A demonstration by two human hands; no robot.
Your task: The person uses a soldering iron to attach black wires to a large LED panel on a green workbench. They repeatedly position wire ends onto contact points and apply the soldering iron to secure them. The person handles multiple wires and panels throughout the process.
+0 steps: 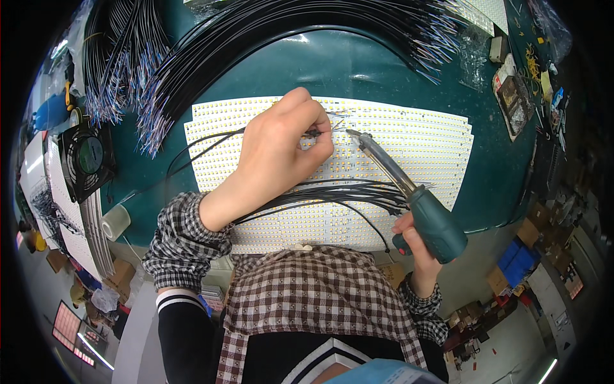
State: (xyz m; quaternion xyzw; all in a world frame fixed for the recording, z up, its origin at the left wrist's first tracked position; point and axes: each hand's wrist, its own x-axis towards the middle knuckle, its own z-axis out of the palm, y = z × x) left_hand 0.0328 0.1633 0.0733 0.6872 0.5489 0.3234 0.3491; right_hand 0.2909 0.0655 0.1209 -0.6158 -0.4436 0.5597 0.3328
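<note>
My left hand (281, 137) pinches a black cable (217, 134) just behind its stripped end, where thin wires (338, 125) fan out above the white LED boards (422, 160). In my right hand (417, 246) is a green-handled soldering iron (437, 221), gripped at the handle. Its dark tip points up and left, close to the wire ends; whether it touches a board I cannot tell. The boards lie stacked under both hands, covered in rows of small yellowish LEDs. Across their near part runs a loose bundle of black cables (320, 197), partly behind my left wrist.
A large arc of black cables (256, 38) with bared ends spans the table's far side. More cable bundles (125, 51) lie far left. At the left edge stand a black fan (88, 155) and a white roll (116, 222). A stained tray (511, 96) sits on the right.
</note>
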